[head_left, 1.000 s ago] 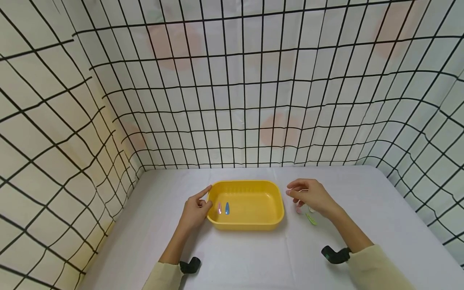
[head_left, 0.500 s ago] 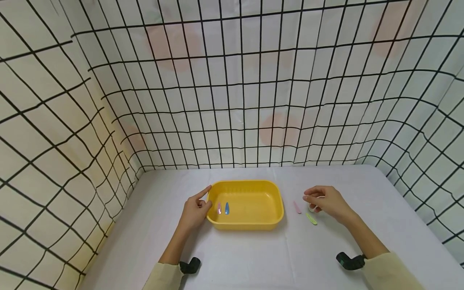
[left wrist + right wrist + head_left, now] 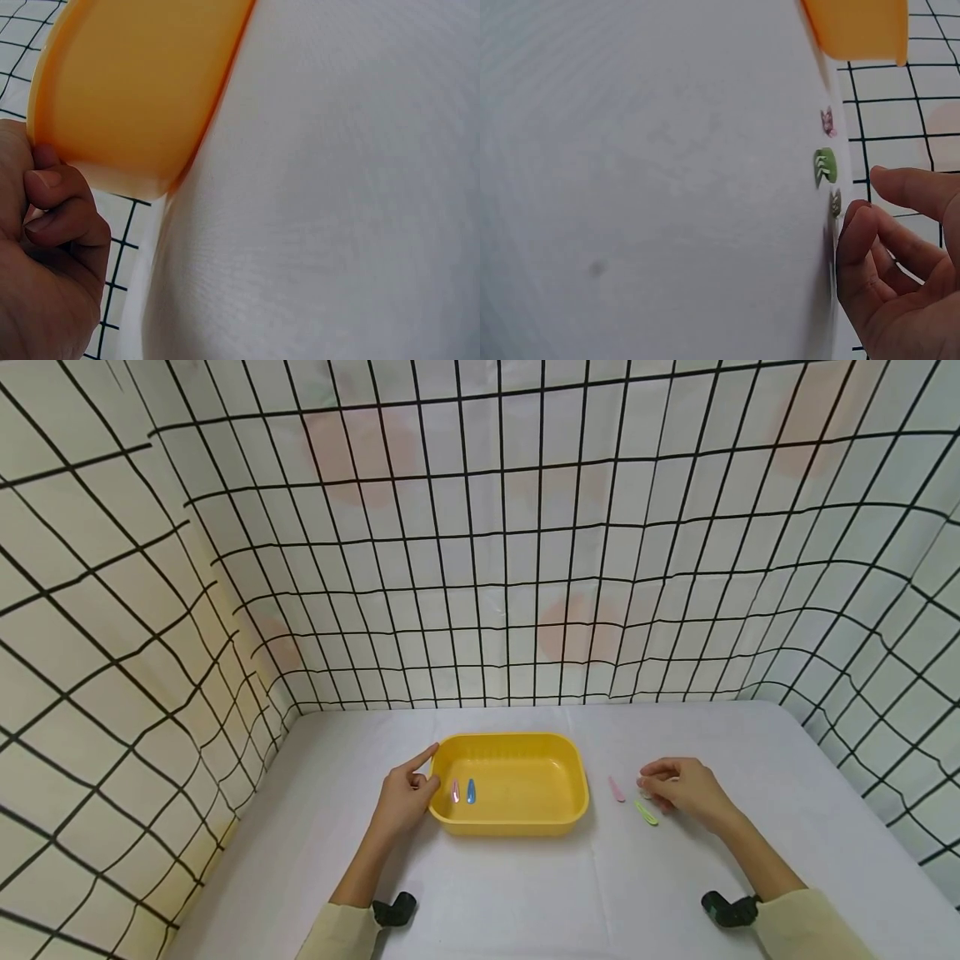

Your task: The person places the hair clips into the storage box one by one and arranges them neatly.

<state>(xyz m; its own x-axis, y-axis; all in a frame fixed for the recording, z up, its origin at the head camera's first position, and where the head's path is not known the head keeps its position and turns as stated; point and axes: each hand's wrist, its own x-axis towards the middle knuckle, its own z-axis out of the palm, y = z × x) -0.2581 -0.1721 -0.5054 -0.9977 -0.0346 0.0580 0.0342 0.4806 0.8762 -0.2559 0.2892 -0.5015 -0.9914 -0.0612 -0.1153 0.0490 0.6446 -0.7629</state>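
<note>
In the head view, my left hand (image 3: 403, 800) holds the left end of a yellow tray (image 3: 510, 828), index finger along the rim. A pink clip (image 3: 455, 791) and a blue clip (image 3: 471, 791) lie inside. To the tray's right, my right hand (image 3: 686, 789) is low over a pale clip (image 3: 644, 792), partly hidden by the fingers. Beside it lie a pink clip (image 3: 616, 789) and a green clip (image 3: 646, 812). In the right wrist view, the right thumb and index fingertips (image 3: 871, 187) stand apart beside the pale clip (image 3: 836, 202), holding nothing visible.
A white cloth (image 3: 517, 893) covers the table. Behind it and at both sides rise pale walls with a black grid (image 3: 506, 628). A dark device (image 3: 395, 910) is at the left wrist, another (image 3: 729, 910) at the right.
My right hand has moved right and down, away from the tray's right edge to the pale clip, uncovering the pink clip on the table. The left hand and tray stay in place.
</note>
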